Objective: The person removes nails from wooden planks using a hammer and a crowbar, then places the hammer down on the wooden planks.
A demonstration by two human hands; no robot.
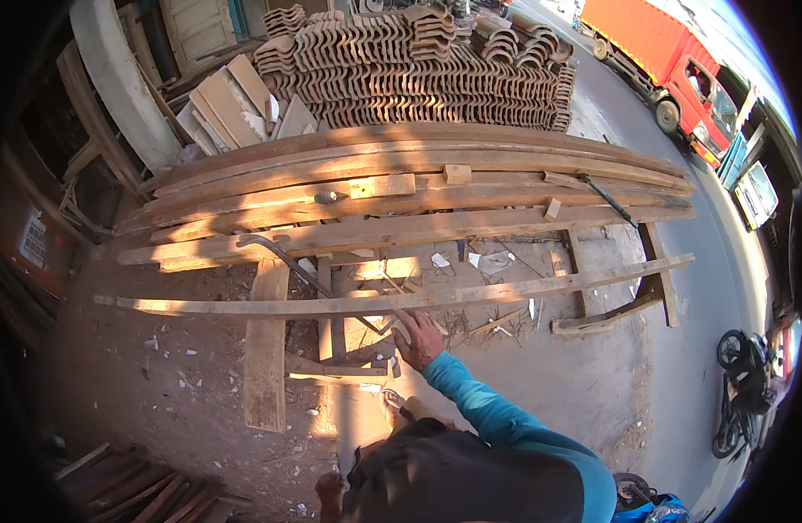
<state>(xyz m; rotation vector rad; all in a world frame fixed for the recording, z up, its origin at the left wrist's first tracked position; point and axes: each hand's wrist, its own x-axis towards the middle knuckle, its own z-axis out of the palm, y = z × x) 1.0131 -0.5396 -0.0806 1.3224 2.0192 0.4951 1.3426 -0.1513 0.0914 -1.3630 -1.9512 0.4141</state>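
A long, narrow wooden beam [470, 297] runs left to right across the supports in front of me. My right hand [420, 339], in a blue sleeve, reaches to the beam's near edge with its fingers stretched out and apart; they seem to touch the wood. Low beside my body hangs my left hand [329, 486], only partly seen, its fingers not clear. A dark curved metal bar [294, 265], like a crowbar, slants down from the thicker planks and passes under the narrow beam. Farther off lie several thick wooden beams [366, 234] side by side.
A dark-handled tool [612, 202] and small wood blocks [457, 174] lie on the beams. Wooden supports [266, 366] stand below, among scraps on the ground. Stacked roof tiles [418, 83] rise behind. A red truck [680, 74] is on the road; a motorcycle [745, 392] stands at right.
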